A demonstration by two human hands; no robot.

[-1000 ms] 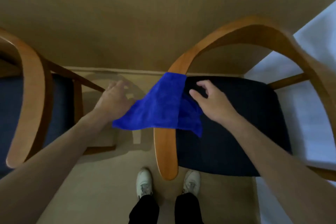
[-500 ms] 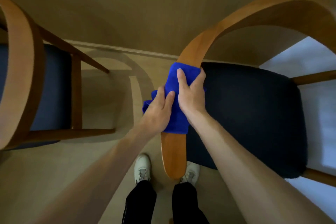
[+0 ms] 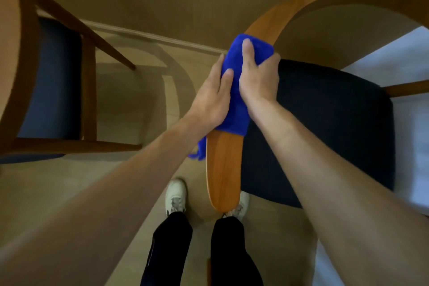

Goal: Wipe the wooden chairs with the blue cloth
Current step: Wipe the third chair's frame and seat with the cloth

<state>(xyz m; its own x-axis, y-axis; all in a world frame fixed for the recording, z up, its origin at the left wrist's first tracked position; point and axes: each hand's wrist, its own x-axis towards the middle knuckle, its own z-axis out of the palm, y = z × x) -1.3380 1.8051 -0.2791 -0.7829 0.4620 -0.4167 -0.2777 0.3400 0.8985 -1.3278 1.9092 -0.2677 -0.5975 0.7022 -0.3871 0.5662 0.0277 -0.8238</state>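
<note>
Both hands, left (image 3: 214, 97) and right (image 3: 257, 76), grip the blue microfibre cloth (image 3: 234, 109) round the curved wooden chair armrest (image 3: 222, 169); risk: the loose corner below snags and bunches.

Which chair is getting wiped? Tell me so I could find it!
Look right, at the chair with the black seat. Its curved orange-wood armrest runs toward the white shoes. Unlike the left chair, it has the blue cloth wrapped over it, with both hands on it.
</note>
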